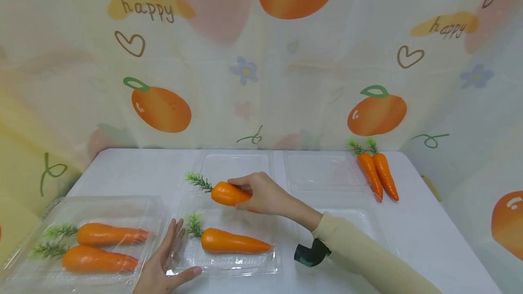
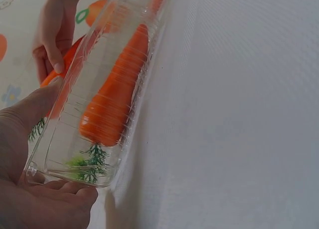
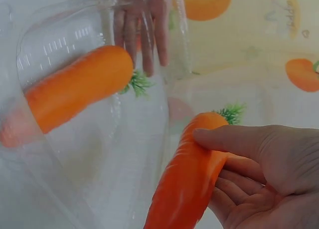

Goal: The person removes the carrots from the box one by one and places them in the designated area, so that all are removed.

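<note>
- Right hand (image 1: 263, 194) pinches a tapered orange plastic carrot (image 1: 227, 194): likely light, stiff, slick; best held mid-body.
- Left hand (image 1: 158, 272), fingers extended, touches a clear rectangular plastic tray (image 1: 234, 263).

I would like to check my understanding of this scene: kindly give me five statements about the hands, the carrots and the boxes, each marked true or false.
1. The right hand holds a carrot. True.
2. The left hand also holds a carrot. False: the left hand touches the middle box.
3. One carrot lies inside the middle box. True.
4. Three carrots are in the left box. False: the left box contains two carrots.
5. The pair of carrots at the far right has its leaves at the near end. False: the leaves are at the far end.
</note>
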Action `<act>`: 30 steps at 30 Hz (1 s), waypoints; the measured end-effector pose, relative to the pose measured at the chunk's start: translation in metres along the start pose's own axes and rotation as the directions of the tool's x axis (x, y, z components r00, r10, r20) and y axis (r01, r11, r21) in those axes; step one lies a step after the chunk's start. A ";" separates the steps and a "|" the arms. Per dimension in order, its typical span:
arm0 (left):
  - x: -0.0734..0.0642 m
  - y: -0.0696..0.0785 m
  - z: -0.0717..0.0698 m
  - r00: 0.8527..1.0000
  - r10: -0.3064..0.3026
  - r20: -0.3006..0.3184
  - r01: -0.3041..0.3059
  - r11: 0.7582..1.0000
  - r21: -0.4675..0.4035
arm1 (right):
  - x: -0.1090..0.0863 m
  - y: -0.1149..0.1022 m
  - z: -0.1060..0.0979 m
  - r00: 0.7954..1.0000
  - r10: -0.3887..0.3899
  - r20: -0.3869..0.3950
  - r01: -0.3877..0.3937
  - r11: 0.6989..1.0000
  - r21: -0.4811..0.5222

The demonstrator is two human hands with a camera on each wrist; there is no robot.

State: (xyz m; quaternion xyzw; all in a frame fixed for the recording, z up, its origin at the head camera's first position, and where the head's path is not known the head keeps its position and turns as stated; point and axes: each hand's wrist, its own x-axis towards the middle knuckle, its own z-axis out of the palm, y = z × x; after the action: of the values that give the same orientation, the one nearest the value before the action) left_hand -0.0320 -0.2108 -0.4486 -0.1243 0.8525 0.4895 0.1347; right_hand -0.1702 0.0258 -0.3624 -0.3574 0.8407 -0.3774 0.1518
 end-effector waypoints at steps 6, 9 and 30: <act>0.002 0.000 0.000 1.000 -0.012 0.006 0.012 1.000 0.015 | -0.004 0.001 -0.006 0.999 0.027 -0.020 -0.026 0.999 0.023; 0.002 0.000 0.000 1.000 -0.005 0.002 0.005 1.000 0.007 | -0.007 0.004 -0.008 0.999 0.036 -0.027 -0.035 0.999 0.037; 0.001 -0.002 -0.001 1.000 0.022 -0.007 -0.022 1.000 -0.009 | -0.031 0.027 -0.040 0.978 0.127 -0.165 -0.111 0.988 0.103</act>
State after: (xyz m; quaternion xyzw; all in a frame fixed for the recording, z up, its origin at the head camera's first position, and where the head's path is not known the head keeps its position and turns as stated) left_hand -0.0320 -0.2125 -0.4502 -0.1174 0.8521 0.4943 0.1257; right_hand -0.1826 0.0815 -0.3556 -0.2651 0.8520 -0.4358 0.1179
